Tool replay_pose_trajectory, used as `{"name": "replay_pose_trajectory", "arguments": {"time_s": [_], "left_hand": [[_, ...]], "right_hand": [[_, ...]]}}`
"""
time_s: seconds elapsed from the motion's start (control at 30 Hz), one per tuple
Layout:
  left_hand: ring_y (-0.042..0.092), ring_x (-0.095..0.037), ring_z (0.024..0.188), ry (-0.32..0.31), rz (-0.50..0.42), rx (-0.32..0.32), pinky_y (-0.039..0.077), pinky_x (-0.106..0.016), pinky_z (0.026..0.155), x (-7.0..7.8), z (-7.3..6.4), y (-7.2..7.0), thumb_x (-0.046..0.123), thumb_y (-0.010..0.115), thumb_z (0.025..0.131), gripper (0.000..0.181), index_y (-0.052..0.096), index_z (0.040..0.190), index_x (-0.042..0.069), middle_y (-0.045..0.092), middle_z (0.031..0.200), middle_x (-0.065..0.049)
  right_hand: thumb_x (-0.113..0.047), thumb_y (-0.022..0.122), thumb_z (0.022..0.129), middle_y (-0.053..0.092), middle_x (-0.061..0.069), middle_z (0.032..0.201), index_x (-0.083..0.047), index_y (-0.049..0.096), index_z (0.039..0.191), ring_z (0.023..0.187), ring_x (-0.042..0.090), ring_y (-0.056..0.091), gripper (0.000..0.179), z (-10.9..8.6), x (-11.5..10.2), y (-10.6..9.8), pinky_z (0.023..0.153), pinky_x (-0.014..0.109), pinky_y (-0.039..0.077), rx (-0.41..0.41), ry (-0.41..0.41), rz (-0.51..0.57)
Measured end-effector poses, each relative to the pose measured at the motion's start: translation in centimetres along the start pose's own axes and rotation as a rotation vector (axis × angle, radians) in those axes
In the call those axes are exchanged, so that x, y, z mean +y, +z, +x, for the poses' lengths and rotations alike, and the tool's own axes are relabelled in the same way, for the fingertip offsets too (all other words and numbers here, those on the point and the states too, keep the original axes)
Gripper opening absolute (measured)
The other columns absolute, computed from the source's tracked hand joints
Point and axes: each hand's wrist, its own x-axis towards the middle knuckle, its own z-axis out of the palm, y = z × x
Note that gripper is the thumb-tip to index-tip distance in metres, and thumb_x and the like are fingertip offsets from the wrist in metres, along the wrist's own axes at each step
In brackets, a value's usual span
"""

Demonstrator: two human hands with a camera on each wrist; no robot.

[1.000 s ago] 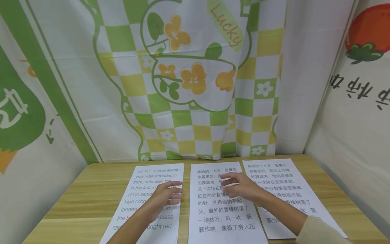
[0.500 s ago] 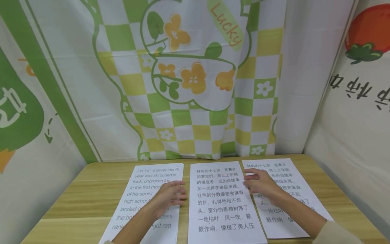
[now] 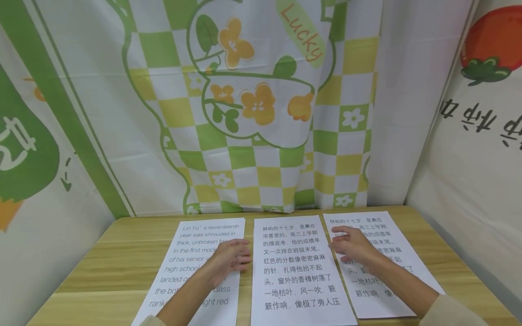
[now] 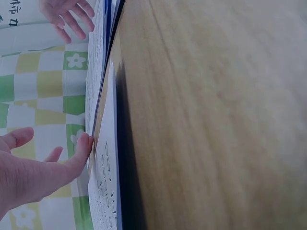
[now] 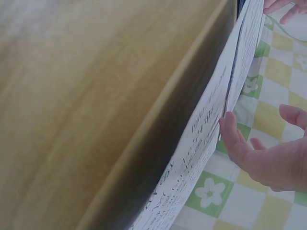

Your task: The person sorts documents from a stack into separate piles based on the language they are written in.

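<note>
My left hand (image 3: 229, 260) is over the left paper (image 3: 189, 253), printed with large English text. Its fingers are spread and loosely bent with nothing in them. My right hand (image 3: 354, 245) is above the upper part of the right paper (image 3: 393, 240), which carries Chinese text, and hides some lines. Between the hands lies the middle paper (image 3: 295, 276), also in Chinese print and fully uncovered. In the left wrist view the left hand (image 4: 43, 175) has relaxed fingers near the paper; whether a fingertip touches cannot be told. The right hand (image 5: 268, 158) looks likewise relaxed in its wrist view.
The papers lie side by side on a wood-grain table (image 3: 102, 262). A green, yellow and white checked curtain (image 3: 244, 172) hangs behind the table's far edge. Printed cloth walls (image 3: 469, 181) stand at both sides.
My right hand has moved right, from over the middle paper to over the right one, uncovering the middle text. The left hand has shifted slightly right. All three papers stay in place.
</note>
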Motion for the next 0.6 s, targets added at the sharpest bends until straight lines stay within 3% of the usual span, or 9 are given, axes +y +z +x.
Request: {"name": "replay_pose_trajectory", "arguments": {"time_s": [0.6], "left_hand": [[0.066, -0.034, 0.11, -0.012, 0.01, 0.023, 0.059, -0.045, 0.093, 0.1, 1.2, 1.0, 0.01, 0.052, 0.101, 0.046, 0.051, 0.142, -0.011, 0.064, 0.125, -0.027]], "right_hand": [[-0.013, 0.064, 0.097, 0.061, 0.031, 0.134, 0.006, 0.042, 0.151, 0.112, 0.039, 0.069, 0.061, 0.4, 0.3, 0.0, 0.085, 0.043, 0.063, -0.018, 0.032, 0.043]]}}
